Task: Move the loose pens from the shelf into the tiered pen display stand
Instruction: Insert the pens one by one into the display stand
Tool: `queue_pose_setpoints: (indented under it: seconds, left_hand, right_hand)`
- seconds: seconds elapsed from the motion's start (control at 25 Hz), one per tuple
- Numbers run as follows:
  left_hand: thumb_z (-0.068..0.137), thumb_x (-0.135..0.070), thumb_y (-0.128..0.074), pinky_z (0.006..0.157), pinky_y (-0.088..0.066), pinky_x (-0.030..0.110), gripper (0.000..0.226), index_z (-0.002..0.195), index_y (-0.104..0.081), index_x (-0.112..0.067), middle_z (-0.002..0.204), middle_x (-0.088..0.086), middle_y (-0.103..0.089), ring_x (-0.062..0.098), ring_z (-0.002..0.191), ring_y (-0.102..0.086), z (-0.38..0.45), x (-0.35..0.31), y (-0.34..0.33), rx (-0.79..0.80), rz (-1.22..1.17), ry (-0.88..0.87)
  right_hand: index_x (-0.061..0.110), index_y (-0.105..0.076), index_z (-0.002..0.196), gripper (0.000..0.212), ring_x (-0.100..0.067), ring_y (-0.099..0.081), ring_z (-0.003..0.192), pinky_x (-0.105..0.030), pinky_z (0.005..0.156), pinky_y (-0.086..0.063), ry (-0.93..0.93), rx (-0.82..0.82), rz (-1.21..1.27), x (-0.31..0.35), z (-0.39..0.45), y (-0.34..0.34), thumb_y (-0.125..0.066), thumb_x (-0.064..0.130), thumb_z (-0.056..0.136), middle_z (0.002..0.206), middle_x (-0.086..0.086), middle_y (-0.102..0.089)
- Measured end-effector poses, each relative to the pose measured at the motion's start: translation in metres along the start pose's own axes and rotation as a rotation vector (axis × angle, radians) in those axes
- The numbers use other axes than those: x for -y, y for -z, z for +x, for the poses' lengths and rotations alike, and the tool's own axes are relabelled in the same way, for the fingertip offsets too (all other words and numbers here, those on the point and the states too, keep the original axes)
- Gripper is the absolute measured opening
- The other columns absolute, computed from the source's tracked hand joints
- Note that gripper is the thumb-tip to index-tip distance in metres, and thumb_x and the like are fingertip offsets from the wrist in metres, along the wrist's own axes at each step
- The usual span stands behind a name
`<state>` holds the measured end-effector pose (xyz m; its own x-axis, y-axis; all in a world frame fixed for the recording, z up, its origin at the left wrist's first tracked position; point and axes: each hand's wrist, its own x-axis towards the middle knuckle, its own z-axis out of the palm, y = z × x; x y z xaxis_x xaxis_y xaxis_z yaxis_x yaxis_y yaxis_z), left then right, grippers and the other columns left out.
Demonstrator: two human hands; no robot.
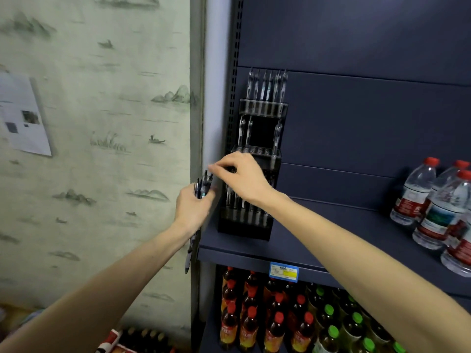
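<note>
Several pens: a bundle of pens (202,186) stands upright in my left hand (192,208), just left of the shelf edge; one end hangs below the wrist.
Left hand: fingers curled round the bundle at mid-barrel.
Right hand (242,177): reaches across, fingertips pinching at the top of one pen in the bundle; blur hides the exact contact.
Stand (251,174): black, tiered, on the shelf (293,244) against the left upright; top tier full, middle tier mostly vacant, lower tier partly hidden by my wrist.
Handling, my estimate: light, stiff, smooth plastic barrels, likely to slide; I would grip near the clip end and lower each tip-first.
Nearby: water bottles (433,207), right.
</note>
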<state>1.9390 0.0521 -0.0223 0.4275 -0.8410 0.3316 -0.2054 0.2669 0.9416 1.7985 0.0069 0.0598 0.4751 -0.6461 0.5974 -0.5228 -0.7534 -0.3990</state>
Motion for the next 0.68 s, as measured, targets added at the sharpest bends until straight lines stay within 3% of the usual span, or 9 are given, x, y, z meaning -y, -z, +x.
queue_pose_setpoints:
  seconds: [0.12, 0.2, 0.48, 0.6, 0.68]
  left_hand:
    - [0.094, -0.03, -0.07, 0.048, -0.035, 0.032, 0.033, 0.065, -0.056, -0.021, 0.047, 0.0, -0.05, 0.023, 0.045, -0.045, -0.004, -0.009, -0.012, 0.038, 0.002, 0.019]
    - [0.095, -0.031, -0.07, 0.042, -0.034, 0.029, 0.036, 0.066, -0.053, -0.017, 0.046, 0.005, -0.048, 0.023, 0.039, -0.043, -0.007, -0.016, -0.02, 0.084, 0.002, 0.024]
    - [0.097, -0.046, -0.066, 0.04, -0.03, 0.024, 0.039, 0.076, -0.049, -0.018, 0.053, 0.004, -0.039, 0.017, 0.039, -0.036, -0.003, -0.05, -0.025, 0.259, -0.109, 0.016]
    - [0.097, -0.056, -0.06, 0.041, -0.027, 0.025, 0.039, 0.079, -0.054, -0.022, 0.057, 0.004, -0.035, 0.017, 0.042, -0.033, -0.004, -0.054, -0.028, 0.303, -0.163, 0.036]
    - [0.095, -0.064, -0.055, 0.043, -0.027, 0.027, 0.042, 0.079, -0.055, -0.025, 0.058, 0.004, -0.035, 0.017, 0.043, -0.034, -0.005, -0.056, -0.03, 0.305, -0.152, 0.055]
  right_hand:
    - [0.022, -0.082, 0.096, 0.02, -0.007, -0.067, 0.096, -0.037, 0.093, -0.054, -0.104, 0.058, 0.203, 0.009, -0.009, -0.002, -0.075, 0.039, 0.089, 0.098, 0.008, -0.076]
    - [0.018, -0.082, 0.093, 0.013, -0.008, -0.069, 0.092, -0.039, 0.093, -0.056, -0.17, 0.064, 0.301, 0.003, -0.01, 0.003, -0.078, 0.03, 0.089, 0.092, 0.006, -0.078]
    - [0.013, -0.082, 0.088, 0.014, -0.015, -0.071, 0.081, -0.043, 0.088, -0.058, -0.288, -0.098, 0.45, 0.002, 0.003, 0.026, -0.079, 0.027, 0.089, 0.086, -0.002, -0.079]
    - [0.01, -0.081, 0.084, 0.018, -0.024, -0.073, 0.091, -0.041, 0.089, -0.056, -0.317, -0.111, 0.494, 0.003, 0.007, 0.032, -0.077, 0.026, 0.091, 0.087, -0.006, -0.078]
    - [0.009, -0.081, 0.084, 0.019, -0.021, -0.073, 0.095, -0.038, 0.091, -0.057, -0.353, -0.113, 0.511, 0.004, 0.007, 0.034, -0.076, 0.026, 0.092, 0.089, -0.005, -0.079]
